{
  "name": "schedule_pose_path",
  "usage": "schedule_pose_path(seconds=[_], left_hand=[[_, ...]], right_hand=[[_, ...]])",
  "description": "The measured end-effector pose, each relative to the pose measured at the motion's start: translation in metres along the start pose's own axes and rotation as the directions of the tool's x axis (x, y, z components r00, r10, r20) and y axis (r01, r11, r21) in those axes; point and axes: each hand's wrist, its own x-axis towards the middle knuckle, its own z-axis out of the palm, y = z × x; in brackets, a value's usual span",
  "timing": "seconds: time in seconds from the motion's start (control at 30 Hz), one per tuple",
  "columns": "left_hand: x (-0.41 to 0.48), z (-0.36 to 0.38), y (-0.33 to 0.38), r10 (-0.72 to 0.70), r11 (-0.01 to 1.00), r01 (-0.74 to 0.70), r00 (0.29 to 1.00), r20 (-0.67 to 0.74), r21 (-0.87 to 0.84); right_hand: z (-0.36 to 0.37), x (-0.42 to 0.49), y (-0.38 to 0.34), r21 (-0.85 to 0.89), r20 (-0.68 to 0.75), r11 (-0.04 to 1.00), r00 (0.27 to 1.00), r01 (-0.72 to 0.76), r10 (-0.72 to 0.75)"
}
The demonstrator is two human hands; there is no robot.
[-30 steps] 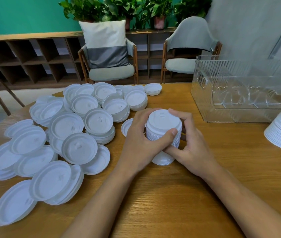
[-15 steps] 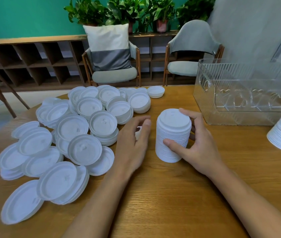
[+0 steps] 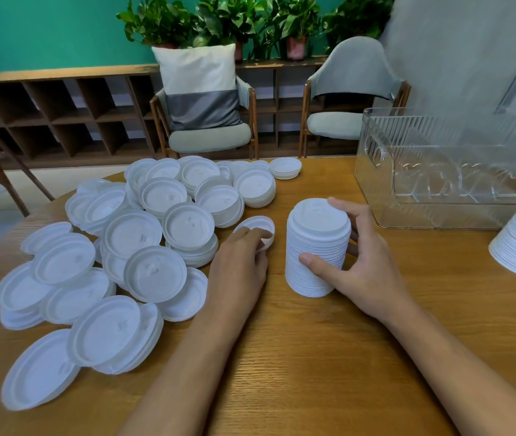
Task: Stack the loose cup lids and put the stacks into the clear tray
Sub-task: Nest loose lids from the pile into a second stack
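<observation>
Lid stack (image 3: 316, 247): right hand (image 3: 366, 272) grip is clasping it steady; left hand (image 3: 237, 269), hold unclear, is touching loose lid (image 3: 258, 223) alongside, for level seating atop.

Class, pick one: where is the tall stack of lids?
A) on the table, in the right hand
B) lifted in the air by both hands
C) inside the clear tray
A: the tall stack stands on the table, the right hand curled round it.
</observation>
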Motion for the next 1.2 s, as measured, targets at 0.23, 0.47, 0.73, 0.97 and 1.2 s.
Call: schedule_pose_path(seconds=[0.23, 0.47, 0.73, 0.97, 1.2], left_hand=[[0.002, -0.007, 0.010, 0.004, 0.968, -0.046, 0.986, -0.167, -0.247], [0.005, -0.023, 0.024, -0.325, 0.683, 0.134, 0.936, -0.135, -0.718], [0.005, -0.028, 0.033, -0.251, 0.452, 0.157, 0.967, 0.043, -0.878], [-0.001, -0.022, 0.037, -0.101, 0.688, 0.100, 0.994, 0.042, -0.719], [-0.001, -0.025, 0.036, -0.025, 0.688, 0.092, 0.994, 0.103, -0.720]], right_hand=[[-0.003, 0.001, 0.004, 0.003, -0.045, 1.000, 0.999, -0.009, 0.009], [-0.003, 0.002, 0.005, 0.017, -0.037, 1.000, 0.999, -0.019, 0.019], [-0.001, 0.001, 0.001, 0.058, -0.029, 0.998, 1.000, 0.015, -0.013], [0.004, -0.001, 0.001, 0.065, 0.033, 0.993, 0.995, 0.093, -0.096], [0.002, -0.002, 0.003, 0.041, 0.070, 0.993, 0.991, 0.108, -0.110]])
